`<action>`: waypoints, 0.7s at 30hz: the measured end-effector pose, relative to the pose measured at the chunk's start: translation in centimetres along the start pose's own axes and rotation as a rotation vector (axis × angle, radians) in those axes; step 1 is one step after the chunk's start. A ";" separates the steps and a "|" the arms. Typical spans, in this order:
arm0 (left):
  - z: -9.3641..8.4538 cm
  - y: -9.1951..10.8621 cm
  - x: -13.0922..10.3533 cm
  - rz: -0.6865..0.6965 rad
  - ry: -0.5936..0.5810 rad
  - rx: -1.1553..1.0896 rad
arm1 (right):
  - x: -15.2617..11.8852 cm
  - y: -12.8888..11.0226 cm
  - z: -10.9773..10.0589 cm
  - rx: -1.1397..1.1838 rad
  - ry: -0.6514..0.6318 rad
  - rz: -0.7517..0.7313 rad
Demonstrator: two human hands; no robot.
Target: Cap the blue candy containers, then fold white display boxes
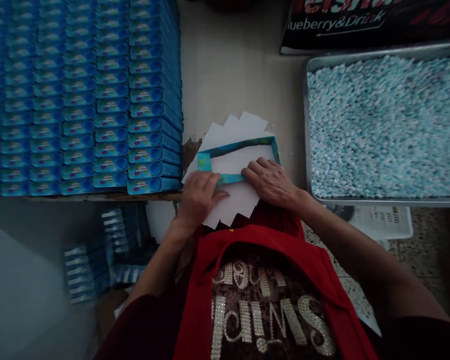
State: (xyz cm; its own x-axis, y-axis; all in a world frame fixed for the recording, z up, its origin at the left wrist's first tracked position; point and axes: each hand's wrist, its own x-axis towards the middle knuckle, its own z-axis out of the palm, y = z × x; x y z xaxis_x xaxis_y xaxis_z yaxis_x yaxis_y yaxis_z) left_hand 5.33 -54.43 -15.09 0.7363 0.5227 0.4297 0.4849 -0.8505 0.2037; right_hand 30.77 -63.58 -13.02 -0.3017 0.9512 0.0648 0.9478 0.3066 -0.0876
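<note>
A shallow blue-green printed carton (204, 162) with raised walls lies in front of me, its long sides running left to right. It rests on a fanned stack of white sheets (234, 202) with jagged, stepped edges. My left hand (198, 197) is closed on the carton's near left corner, fingers bent over the wall. On the near wall, right of its middle, my right hand (268, 179) grips with curled fingers and the thumb tucked out of sight. The white area inside the carton shows between both hands.
Rows of packed blue boxes (146, 140) cover the table's left side. At right stands a metal tray (306, 130) of pale blue and white pellet-like sweets (386, 130), with a black printed carton (360, 30) behind it. Below are a white plastic crate (393, 222) and more blue-and-white stacks (78, 275).
</note>
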 end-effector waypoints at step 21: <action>1.4 1.7 2.3 0.025 -0.241 0.231 | 1.0 0.6 -1.8 -0.046 -0.219 0.126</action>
State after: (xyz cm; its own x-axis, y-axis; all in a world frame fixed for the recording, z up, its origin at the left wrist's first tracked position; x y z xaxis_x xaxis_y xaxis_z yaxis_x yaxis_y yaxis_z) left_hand 8.53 -54.59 -14.95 0.8263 0.5243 0.2056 0.5393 -0.8419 -0.0207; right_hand 31.21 -62.47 -11.24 -0.1911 0.9683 -0.1611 0.9816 0.1878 -0.0355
